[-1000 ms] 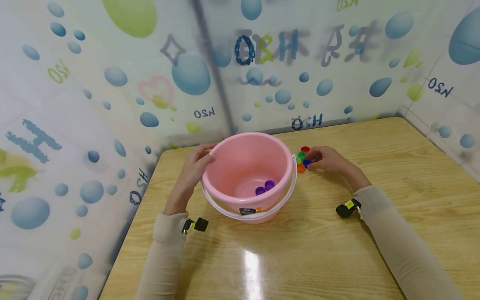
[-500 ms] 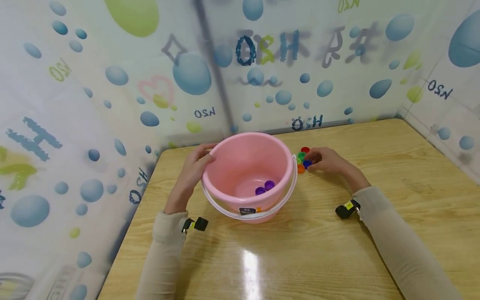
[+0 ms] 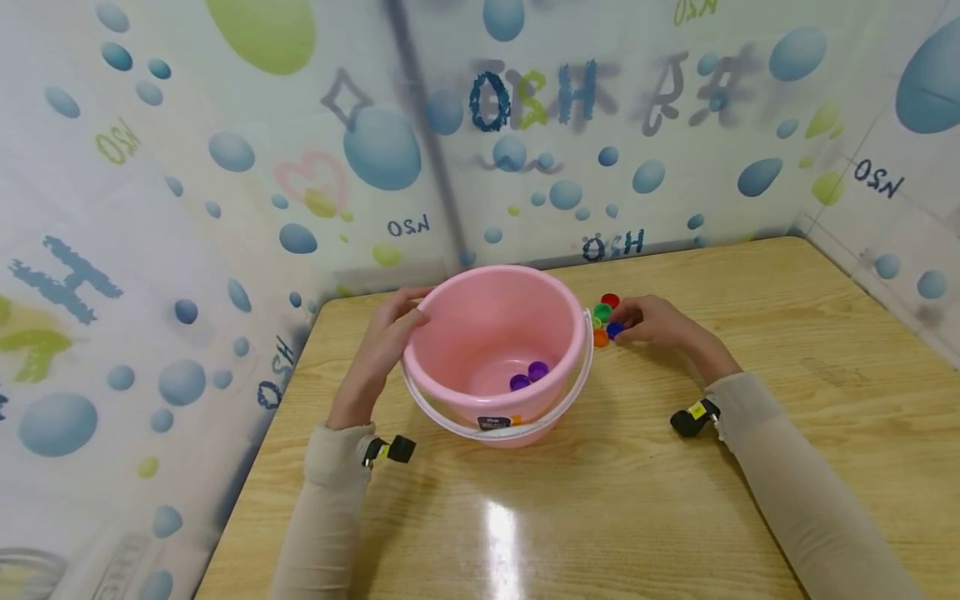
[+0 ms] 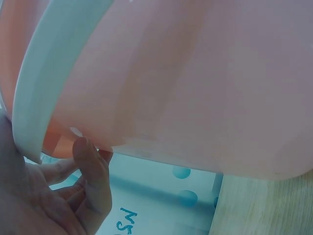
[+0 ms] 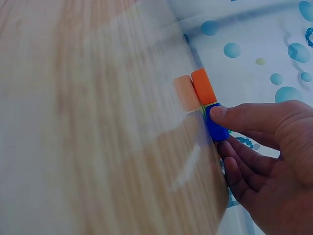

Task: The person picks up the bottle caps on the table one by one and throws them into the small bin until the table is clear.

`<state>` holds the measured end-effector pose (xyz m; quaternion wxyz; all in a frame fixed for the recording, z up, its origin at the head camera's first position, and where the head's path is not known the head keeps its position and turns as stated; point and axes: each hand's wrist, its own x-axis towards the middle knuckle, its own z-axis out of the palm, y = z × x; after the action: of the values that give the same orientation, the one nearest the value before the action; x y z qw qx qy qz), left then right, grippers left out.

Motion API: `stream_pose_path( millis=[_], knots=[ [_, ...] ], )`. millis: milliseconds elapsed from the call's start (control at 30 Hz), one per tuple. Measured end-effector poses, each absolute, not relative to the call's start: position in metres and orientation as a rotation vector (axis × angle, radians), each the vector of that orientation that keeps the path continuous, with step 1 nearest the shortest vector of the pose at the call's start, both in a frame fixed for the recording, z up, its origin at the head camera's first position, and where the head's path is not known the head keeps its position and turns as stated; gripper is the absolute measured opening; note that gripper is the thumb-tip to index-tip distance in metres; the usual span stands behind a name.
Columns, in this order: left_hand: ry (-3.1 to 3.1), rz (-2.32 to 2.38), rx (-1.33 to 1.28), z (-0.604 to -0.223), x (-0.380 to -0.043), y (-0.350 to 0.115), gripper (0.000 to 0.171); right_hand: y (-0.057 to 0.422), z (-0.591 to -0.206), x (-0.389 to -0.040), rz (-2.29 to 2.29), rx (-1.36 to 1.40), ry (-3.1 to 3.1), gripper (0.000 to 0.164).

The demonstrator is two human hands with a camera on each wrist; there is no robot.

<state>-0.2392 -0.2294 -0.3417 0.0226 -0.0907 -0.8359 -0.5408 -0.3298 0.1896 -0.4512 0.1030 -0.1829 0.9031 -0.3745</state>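
Note:
A pink bucket with a white handle stands on the table, two purple bottle caps lying on its bottom. My left hand grips the bucket's rim at its left side, thumb over the edge. Right of the bucket, my right hand pinches a blue bottle cap between thumb and fingers, low at the tabletop. Close by are an orange cap, a green cap, a red cap and a yellow-green one partly hidden.
The wooden table runs up to a wall sheet printed with blue drops at the back. More of that sheet closes off the left side. Black wrist cameras sit on both sleeves.
Both hands stay nearly in place. The blue cap shifts very slightly within the right hand's pinch, and the bucket stands where it was.

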Motion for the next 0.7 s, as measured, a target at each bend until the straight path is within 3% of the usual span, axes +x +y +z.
stream_pose_path(
  millis=[700],
  knots=[
    [-2.597,-1.672,-0.273,-0.3394,-0.2373,-0.2282,0.035,0.1899,-0.4468,-0.3275,-1.093,-0.549,2.648,0.035]
  ],
)
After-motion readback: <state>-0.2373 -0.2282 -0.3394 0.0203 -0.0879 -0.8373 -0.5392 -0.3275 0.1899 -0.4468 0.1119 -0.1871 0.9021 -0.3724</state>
